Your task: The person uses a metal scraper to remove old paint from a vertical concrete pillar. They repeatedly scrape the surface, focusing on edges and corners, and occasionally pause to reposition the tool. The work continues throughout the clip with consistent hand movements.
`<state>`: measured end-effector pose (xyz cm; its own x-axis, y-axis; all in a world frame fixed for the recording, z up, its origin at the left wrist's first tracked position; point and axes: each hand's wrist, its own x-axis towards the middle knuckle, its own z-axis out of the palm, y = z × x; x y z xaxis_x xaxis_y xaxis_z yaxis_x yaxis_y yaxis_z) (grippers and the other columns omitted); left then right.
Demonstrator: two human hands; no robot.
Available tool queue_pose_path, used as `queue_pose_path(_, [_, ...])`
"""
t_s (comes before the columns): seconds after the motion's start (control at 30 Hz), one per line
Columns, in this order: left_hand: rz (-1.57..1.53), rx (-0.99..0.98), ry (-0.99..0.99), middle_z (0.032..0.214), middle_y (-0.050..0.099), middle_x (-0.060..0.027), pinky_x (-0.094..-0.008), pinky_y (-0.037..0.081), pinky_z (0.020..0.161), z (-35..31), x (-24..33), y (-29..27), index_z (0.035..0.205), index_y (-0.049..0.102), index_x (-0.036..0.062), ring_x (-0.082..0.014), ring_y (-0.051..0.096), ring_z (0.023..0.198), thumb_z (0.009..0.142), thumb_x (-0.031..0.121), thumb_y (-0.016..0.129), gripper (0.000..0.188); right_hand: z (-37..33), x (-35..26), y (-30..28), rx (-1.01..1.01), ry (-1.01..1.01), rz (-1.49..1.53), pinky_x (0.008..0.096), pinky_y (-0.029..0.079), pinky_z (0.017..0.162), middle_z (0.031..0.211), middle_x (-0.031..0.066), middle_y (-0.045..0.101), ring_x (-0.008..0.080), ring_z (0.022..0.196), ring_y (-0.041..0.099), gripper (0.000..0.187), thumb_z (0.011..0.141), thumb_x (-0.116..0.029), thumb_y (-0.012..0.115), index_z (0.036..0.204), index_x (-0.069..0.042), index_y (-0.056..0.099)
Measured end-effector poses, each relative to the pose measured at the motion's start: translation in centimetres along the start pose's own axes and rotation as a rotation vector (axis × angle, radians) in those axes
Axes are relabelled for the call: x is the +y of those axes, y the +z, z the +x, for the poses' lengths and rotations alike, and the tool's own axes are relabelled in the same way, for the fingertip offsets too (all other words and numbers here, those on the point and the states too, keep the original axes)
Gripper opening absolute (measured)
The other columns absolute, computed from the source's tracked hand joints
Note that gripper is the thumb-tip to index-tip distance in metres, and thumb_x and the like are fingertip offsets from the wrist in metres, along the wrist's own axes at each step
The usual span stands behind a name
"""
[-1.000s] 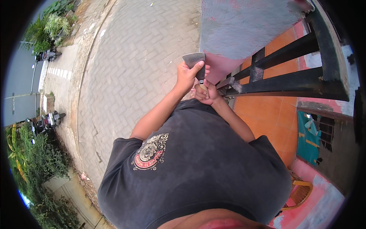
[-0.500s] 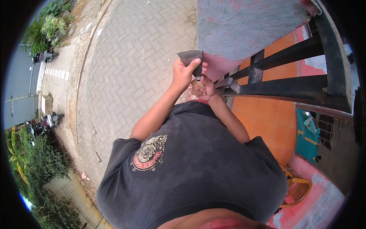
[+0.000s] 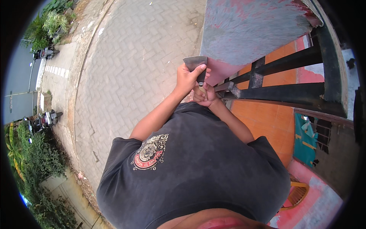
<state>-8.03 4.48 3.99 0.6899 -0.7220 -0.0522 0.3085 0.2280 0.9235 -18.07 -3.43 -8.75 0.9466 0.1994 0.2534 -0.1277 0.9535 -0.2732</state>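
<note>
the left hand (image 3: 185, 80) pinched a flared grey-metal scraper (image 3: 201, 77) by its blade (image 3: 195, 60), presumably to steady it; just below those fingers, the right hand (image 3: 206, 97) was curled around its pale handle (image 3: 202, 89).

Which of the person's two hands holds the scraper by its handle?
The right hand: it is closed around the pale handle, whereas the left hand grips the metal blade.

Grey block paving (image 3: 126, 68), motorcycle (image 3: 47, 119) near green bushes (image 3: 42, 156), black railing (image 3: 282, 93), orange floor tiles (image 3: 263, 122), wooden chair (image 3: 297, 195)
</note>
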Motion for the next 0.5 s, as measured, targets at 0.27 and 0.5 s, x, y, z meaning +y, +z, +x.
queue_pose_path(0.27, [0.041,0.035,-0.017,0.091,0.074,-0.0164,-0.0315,0.062,0.068,-0.9,0.2,-0.3,0.112,0.067,-0.0046,-0.0197,0.074,0.077,0.097,0.012,0.07,0.023,-0.1,1.4,0.4,0.114,0.048,0.063,0.025,0.029,0.047,0.054,-0.0041,0.037,0.0072,0.038,0.033,0.054,0.096,-0.056,0.061,0.065,-0.014,0.049])
queue_pose_path(0.5, [0.049,0.084,-0.004,0.09,0.074,-0.0163,-0.0318,0.062,0.067,-1.0,-1.2,-0.7,0.111,0.067,-0.0047,-0.0198,0.073,0.075,0.096,0.013,0.072,0.024,-0.5,1.9,-0.6,0.026,0.057,0.095,0.0251,0.029,0.045,0.054,-0.0031,0.04,0.0074,0.037,0.033,0.05,0.097,-0.054,0.06,0.07,-0.013,0.051])
